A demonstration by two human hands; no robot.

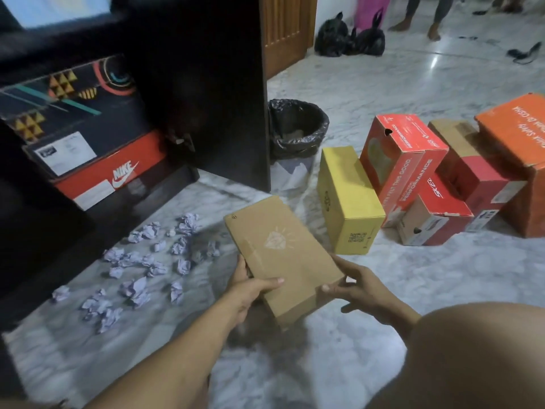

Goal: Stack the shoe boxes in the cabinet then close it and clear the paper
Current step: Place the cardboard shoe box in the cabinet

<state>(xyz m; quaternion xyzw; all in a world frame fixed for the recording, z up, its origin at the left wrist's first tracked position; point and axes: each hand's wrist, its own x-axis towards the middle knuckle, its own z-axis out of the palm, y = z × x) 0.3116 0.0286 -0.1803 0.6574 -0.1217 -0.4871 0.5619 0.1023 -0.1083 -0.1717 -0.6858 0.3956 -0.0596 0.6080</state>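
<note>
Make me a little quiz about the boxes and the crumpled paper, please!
1. True or false: both hands hold the brown box.
2. Which box stands closest to the bin? A) the yellow box B) the orange box C) the Nike box
3. Where do the paper balls lie?

Key
1. True: the left hand and the right hand grip its near end.
2. A.
3. On the floor in front of the open cabinet, none picked up yet.
</note>
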